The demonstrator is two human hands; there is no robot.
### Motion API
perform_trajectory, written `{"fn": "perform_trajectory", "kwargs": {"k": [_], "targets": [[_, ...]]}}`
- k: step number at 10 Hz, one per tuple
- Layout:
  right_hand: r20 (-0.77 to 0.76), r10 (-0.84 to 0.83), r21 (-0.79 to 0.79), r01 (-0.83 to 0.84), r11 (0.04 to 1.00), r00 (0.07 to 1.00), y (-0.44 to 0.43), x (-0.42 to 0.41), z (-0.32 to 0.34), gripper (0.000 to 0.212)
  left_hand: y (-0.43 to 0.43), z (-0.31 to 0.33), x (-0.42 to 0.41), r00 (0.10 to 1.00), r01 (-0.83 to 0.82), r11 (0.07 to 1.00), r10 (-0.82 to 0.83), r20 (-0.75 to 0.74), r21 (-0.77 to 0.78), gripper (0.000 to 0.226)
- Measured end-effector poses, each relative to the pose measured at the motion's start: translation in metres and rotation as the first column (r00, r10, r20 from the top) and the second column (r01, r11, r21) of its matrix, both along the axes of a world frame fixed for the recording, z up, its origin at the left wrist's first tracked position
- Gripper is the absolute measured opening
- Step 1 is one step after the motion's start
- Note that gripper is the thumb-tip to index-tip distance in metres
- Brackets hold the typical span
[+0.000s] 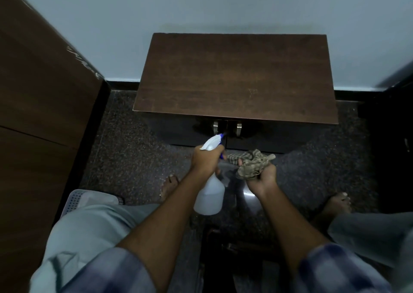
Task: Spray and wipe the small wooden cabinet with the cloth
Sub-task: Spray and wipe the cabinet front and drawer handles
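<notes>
Left hand (206, 159) grips spray bottle (210, 195) neck, nozzle aimed at cabinet (234, 76) doors near handles (227, 126); right hand (261, 177) clutches bunched cloth (252, 164)

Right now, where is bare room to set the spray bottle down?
The cabinet top is bare from wall to front edge. The floor strip between cabinet and tall wooden panel is free. Crowded: before the doors, with left hand gripping the spray bottle, right hand holding the cloth, and both feet.
</notes>
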State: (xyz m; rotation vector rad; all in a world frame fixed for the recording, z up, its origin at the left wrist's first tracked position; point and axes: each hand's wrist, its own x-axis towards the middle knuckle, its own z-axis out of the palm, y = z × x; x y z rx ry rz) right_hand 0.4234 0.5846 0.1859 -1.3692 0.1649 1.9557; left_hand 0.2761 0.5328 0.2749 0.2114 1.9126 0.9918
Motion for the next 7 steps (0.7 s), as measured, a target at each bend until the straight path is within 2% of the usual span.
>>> {"fn": "perform_trajectory", "kwargs": {"k": [1, 2, 3, 4, 5, 6, 7], "targets": [[-0.013, -0.032, 0.023, 0.032, 0.999, 0.999, 0.005, 0.004, 0.015, 0.035, 0.008, 0.002, 0.007, 1.0, -0.018, 0.999, 0.018, -0.025, -0.028, 0.031], [0.019, -0.029, 0.043, 0.029, 0.999, 0.999, 0.021, -0.012, 0.03, 0.036, 0.008, -0.003, 0.01, 0.999, -0.001, 1.0, 0.0, -0.045, -0.015, 0.016], [0.092, -0.038, 0.075, 0.031, 0.997, 0.995, 0.043, -0.052, 0.041, 0.041, 0.004, -0.006, 0.009, 0.998, 0.009, 1.0, -0.011, -0.066, -0.02, 0.021], [0.226, 0.023, 0.008, -0.026, 1.0, 0.974, 0.066, -0.087, 0.05, 0.046, 0.001, -0.004, 0.005, 0.997, 0.024, 1.0, -0.025, -0.07, -0.017, 0.013], [0.306, 0.146, 0.041, -0.166, 0.985, 0.941, 0.086, -0.103, 0.03, 0.046, -0.001, -0.003, -0.002, 0.997, 0.033, 0.999, -0.034, -0.072, -0.012, 0.011], [0.127, 0.048, -0.018, -0.046, 0.999, 0.991, 0.082, -0.114, 0.037, 0.046, 0.0, -0.008, -0.011, 0.999, 0.018, 1.0, -0.017, -0.05, 0.006, 0.007], [0.271, 0.214, -0.081, -0.199, 0.977, 0.938, 0.086, -0.096, 0.053, 0.027, 0.003, -0.012, -0.012, 0.999, 0.026, 1.0, -0.026, -0.02, 0.0, 0.005]]}}
